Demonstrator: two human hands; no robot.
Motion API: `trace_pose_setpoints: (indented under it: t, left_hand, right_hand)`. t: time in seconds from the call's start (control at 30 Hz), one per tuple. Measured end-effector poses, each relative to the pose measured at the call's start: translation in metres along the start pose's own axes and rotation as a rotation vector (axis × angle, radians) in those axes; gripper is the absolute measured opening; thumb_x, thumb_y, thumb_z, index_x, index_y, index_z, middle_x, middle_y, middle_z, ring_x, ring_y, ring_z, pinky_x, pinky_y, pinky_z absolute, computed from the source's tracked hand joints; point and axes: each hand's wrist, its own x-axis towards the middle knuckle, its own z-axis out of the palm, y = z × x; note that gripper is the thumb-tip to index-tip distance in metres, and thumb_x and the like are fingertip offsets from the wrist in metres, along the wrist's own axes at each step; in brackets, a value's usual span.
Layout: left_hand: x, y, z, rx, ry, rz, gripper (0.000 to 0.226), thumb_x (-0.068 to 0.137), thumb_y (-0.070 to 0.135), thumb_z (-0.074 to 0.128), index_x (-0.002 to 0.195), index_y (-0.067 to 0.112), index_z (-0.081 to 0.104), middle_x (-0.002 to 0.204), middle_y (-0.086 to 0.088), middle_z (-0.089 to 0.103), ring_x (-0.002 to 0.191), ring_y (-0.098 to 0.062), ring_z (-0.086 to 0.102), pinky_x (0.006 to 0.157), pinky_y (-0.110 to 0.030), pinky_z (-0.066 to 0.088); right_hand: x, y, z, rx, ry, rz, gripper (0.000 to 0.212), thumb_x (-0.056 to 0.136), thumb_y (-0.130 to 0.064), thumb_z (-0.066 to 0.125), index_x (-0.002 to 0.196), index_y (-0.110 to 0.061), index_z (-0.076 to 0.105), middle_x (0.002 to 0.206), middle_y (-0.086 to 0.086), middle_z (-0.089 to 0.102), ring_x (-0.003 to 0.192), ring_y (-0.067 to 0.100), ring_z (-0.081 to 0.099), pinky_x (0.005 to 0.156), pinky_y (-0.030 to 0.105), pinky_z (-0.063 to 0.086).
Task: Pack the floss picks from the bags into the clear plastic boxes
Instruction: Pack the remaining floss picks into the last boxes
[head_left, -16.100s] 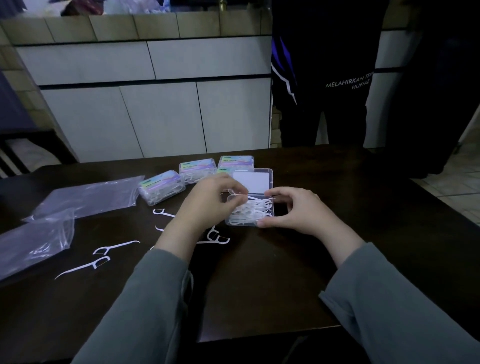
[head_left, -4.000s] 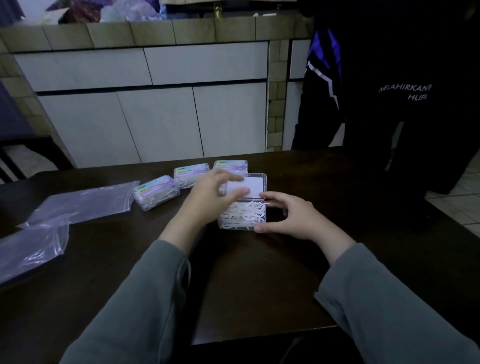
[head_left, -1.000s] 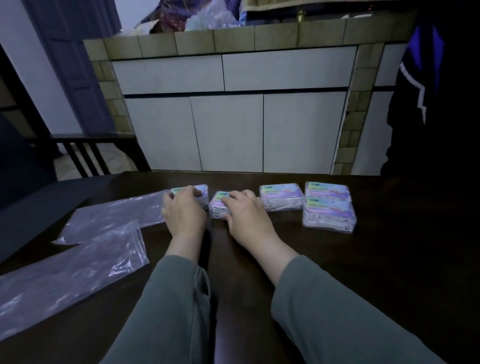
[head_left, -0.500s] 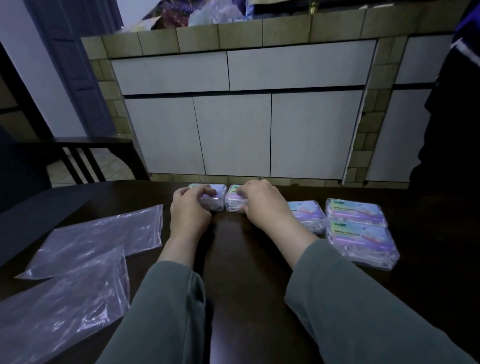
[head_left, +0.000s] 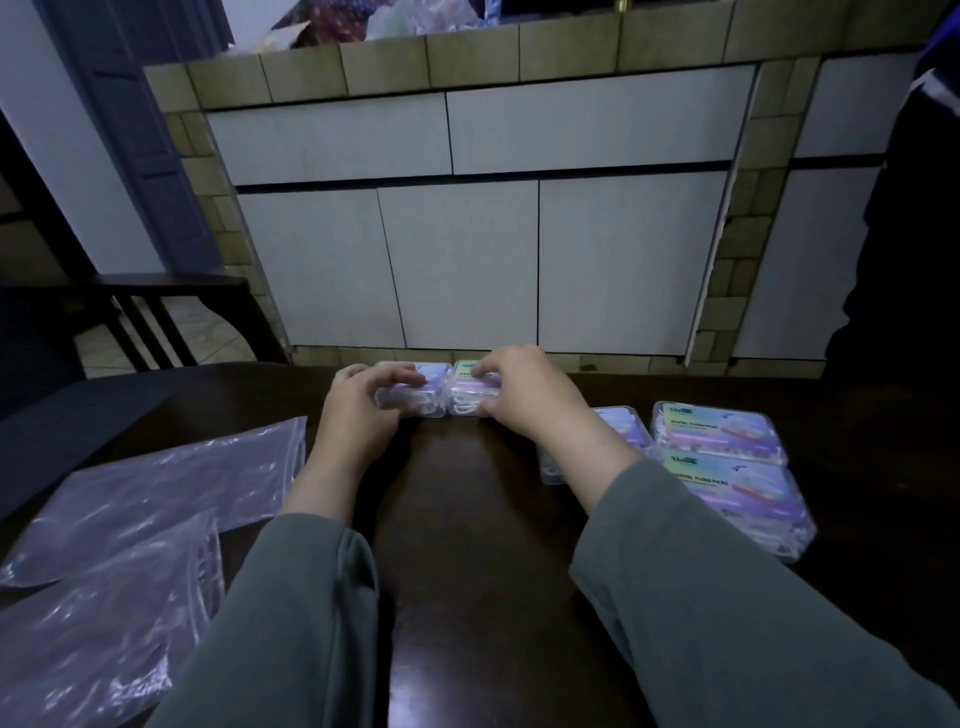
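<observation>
Boxes: all five closed, two now pushed to the far edge

Boxes in hand: left box (head_left: 413, 387) and right box (head_left: 470, 389) sit side by side, touching, at the far edge of the table (head_left: 467, 519). A second ago both were nearer; the hands have slid them forward as a pair. No loose picks on the table and the last open box is shut, so packing looks done and this is tidying

Grip: left hand (head_left: 358, 421) curls over the left box, fingers across the lid, thumb low on the near wall. Right hand (head_left: 524, 397) pinches the right box the same way. Each box is half hidden under its fingers, so lid seating probably fine but can't confirm

Three more boxes (head_left: 722, 434) lie right of the right arm, clear of both hands. Two bags (head_left: 156, 483) lie flat at left, seemingly empty
</observation>
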Motion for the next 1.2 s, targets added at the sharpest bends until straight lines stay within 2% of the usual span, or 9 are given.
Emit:
trace_pose_setpoints:
  t: [0.17, 0.27, 0.4, 0.5, 0.67, 0.83, 0.97, 1.07, 1.2]
  left_hand:
    - [0.003, -0.002, 0.003, 0.032, -0.006, 0.0, 0.03, 0.083, 0.019, 0.072, 0.094, 0.045, 0.062, 0.135, 0.008, 0.054, 0.131, -0.021, 0.034, 0.106, -0.039, 0.031]
    - [0.002, -0.003, 0.005, 0.033, 0.009, 0.018, 0.036, 0.081, 0.016, 0.071, 0.091, 0.049, 0.061, 0.13, 0.003, 0.057, 0.125, -0.019, 0.041, 0.103, -0.033, 0.036]
    - [-0.013, 0.013, 0.005, 0.027, 0.225, 0.139, 0.033, 0.082, 0.008, 0.068, 0.105, 0.03, 0.068, 0.113, 0.006, 0.064, 0.109, -0.017, 0.052, 0.089, -0.018, 0.033]
    - [-0.031, 0.033, 0.007, -0.091, 0.322, 0.16, 0.026, 0.083, 0.016, 0.071, 0.108, 0.024, 0.069, 0.104, 0.014, 0.061, 0.1, -0.016, 0.057, 0.086, -0.022, 0.039]
    - [-0.062, 0.072, 0.025, -0.116, 0.133, 0.385, 0.031, 0.084, 0.023, 0.073, 0.113, 0.019, 0.068, 0.109, 0.008, 0.066, 0.101, -0.008, 0.057, 0.091, -0.024, 0.043]
    - [-0.083, 0.106, 0.049, -0.04, -0.089, 0.509, 0.046, 0.081, 0.055, 0.061, 0.115, 0.025, 0.068, 0.116, 0.008, 0.066, 0.113, -0.01, 0.056, 0.101, -0.032, 0.042]
    - [-0.089, 0.112, 0.063, 0.023, -0.068, 0.508, 0.034, 0.086, 0.038, 0.067, 0.117, 0.025, 0.068, 0.118, 0.007, 0.066, 0.114, -0.013, 0.056, 0.102, -0.04, 0.043]
    - [-0.092, 0.116, 0.069, 0.05, -0.062, 0.481, 0.03, 0.088, 0.028, 0.068, 0.117, 0.027, 0.068, 0.119, 0.01, 0.066, 0.115, -0.013, 0.054, 0.103, -0.042, 0.042]
    - [-0.092, 0.12, 0.074, 0.111, -0.108, 0.473, 0.03, 0.087, 0.028, 0.069, 0.117, 0.029, 0.068, 0.123, 0.009, 0.064, 0.118, -0.015, 0.05, 0.103, -0.041, 0.041]
  right_hand:
    - [0.0, -0.001, 0.001, -0.005, -0.006, -0.001, 0.042, 0.085, -0.022, 0.069, 0.126, -0.029, 0.062, 0.13, 0.007, 0.054, 0.107, 0.026, 0.058, 0.092, 0.033, 0.049]
    - [-0.006, -0.004, -0.002, -0.03, -0.016, -0.019, 0.04, 0.084, -0.025, 0.07, 0.123, -0.026, 0.063, 0.127, 0.008, 0.056, 0.109, 0.027, 0.057, 0.089, 0.033, 0.048]
    - [-0.027, -0.004, -0.013, -0.025, 0.051, -0.096, 0.053, 0.083, -0.035, 0.072, 0.131, -0.021, 0.057, 0.131, 0.003, 0.057, 0.124, 0.023, 0.046, 0.101, 0.033, 0.039]
    - [-0.053, 0.004, -0.029, -0.015, 0.149, -0.157, 0.05, 0.086, -0.041, 0.068, 0.13, -0.019, 0.058, 0.128, -0.001, 0.059, 0.121, 0.019, 0.046, 0.102, 0.032, 0.037]
    - [-0.103, 0.041, -0.057, -0.035, 0.297, -0.174, 0.029, 0.088, -0.038, 0.065, 0.109, -0.019, 0.069, 0.109, -0.002, 0.067, 0.105, 0.021, 0.056, 0.092, 0.035, 0.044]
    - [-0.149, 0.081, -0.088, -0.069, 0.326, -0.077, 0.034, 0.084, -0.046, 0.065, 0.109, -0.022, 0.07, 0.109, -0.006, 0.065, 0.107, 0.015, 0.053, 0.095, 0.034, 0.043]
    - [-0.173, 0.098, -0.092, -0.133, 0.22, -0.039, 0.041, 0.085, -0.053, 0.062, 0.116, -0.026, 0.068, 0.118, -0.01, 0.059, 0.113, 0.011, 0.046, 0.099, 0.032, 0.035]
    - [-0.17, 0.106, -0.092, -0.109, 0.203, 0.058, 0.034, 0.094, -0.041, 0.055, 0.121, -0.024, 0.066, 0.129, -0.008, 0.057, 0.12, 0.012, 0.045, 0.102, 0.034, 0.033]
    - [-0.154, 0.107, -0.092, -0.024, 0.186, 0.194, 0.028, 0.094, -0.028, 0.058, 0.119, -0.024, 0.068, 0.133, -0.007, 0.056, 0.122, 0.014, 0.048, 0.1, 0.032, 0.041]
